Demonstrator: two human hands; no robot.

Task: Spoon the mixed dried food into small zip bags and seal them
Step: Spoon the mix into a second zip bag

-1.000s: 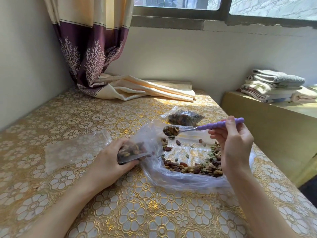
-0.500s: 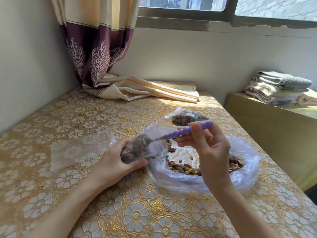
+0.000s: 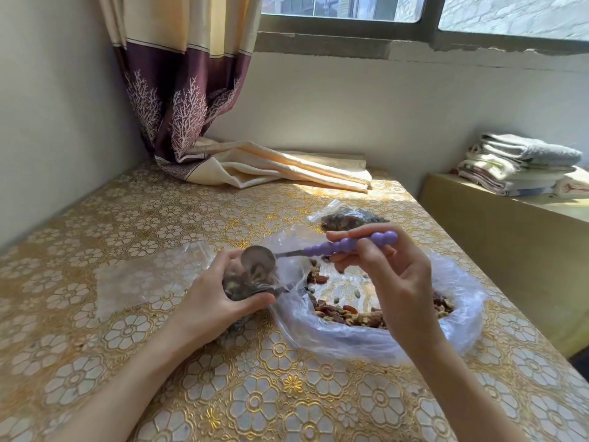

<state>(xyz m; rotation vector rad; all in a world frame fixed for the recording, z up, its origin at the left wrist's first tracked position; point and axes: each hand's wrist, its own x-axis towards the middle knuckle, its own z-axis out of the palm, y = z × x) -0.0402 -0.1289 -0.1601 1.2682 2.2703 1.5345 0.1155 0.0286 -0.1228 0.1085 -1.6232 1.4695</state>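
My left hand (image 3: 220, 301) grips a small zip bag (image 3: 245, 283) partly filled with dried mix, its mouth held open toward the right. My right hand (image 3: 387, 275) pinches the purple beaded handle of a spoon (image 3: 347, 246). The metal bowl of the spoon is tipped on its side at the small bag's mouth and looks empty. A large clear plastic bag (image 3: 459, 330) lies open on the table under my right hand, with mixed dried food (image 3: 347, 314) spread inside it.
A filled small zip bag (image 3: 347, 218) lies behind the large bag. Empty clear bags (image 3: 137, 279) lie flat at the left on the gold floral tablecloth (image 3: 255, 397). A curtain (image 3: 191, 100) drapes onto the far table. Folded towels (image 3: 519, 164) sit on a cabinet at the right.
The loaded spoon travelled left from above the large bag to the small bag's mouth and tipped over. Its load has gone into the small bag.
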